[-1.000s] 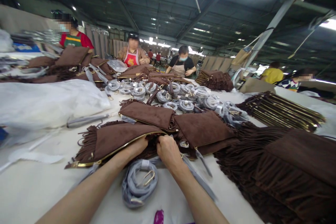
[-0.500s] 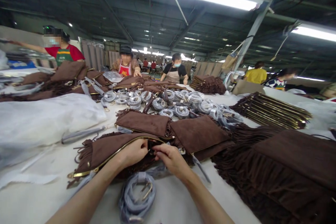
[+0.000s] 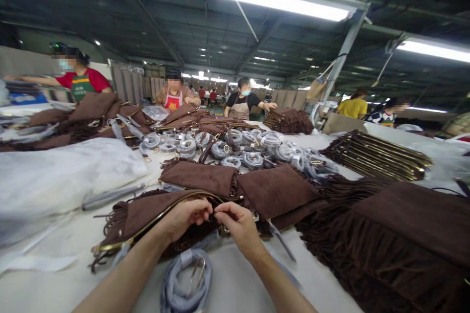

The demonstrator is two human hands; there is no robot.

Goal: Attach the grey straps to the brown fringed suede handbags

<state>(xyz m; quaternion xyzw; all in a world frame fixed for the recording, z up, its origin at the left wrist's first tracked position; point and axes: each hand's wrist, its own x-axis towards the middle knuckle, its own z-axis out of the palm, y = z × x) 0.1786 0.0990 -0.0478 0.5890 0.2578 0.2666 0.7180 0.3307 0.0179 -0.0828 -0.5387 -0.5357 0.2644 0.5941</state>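
A brown suede fringed bag (image 3: 147,212) with a gold zipper lies open on the white table in front of me. My left hand (image 3: 185,216) is closed, pinching the bag's edge near the zipper end. My right hand (image 3: 237,222) is also closed, fingertips pinched on the same spot, almost touching the left. A coiled strap wrapped in grey plastic, with a gold clasp (image 3: 189,279), lies just below my wrists.
More brown bags (image 3: 275,188) lie behind, with a stack of fringed ones (image 3: 411,239) at right. Several wrapped straps (image 3: 235,144) fill the table's middle. White plastic sheeting (image 3: 62,176) is at left. Other workers (image 3: 174,95) stand at the far side.
My hands have drawn closer together at the bag's zipper end, from gripping apart to pinching fingertip to fingertip. The view has tilted up slightly.
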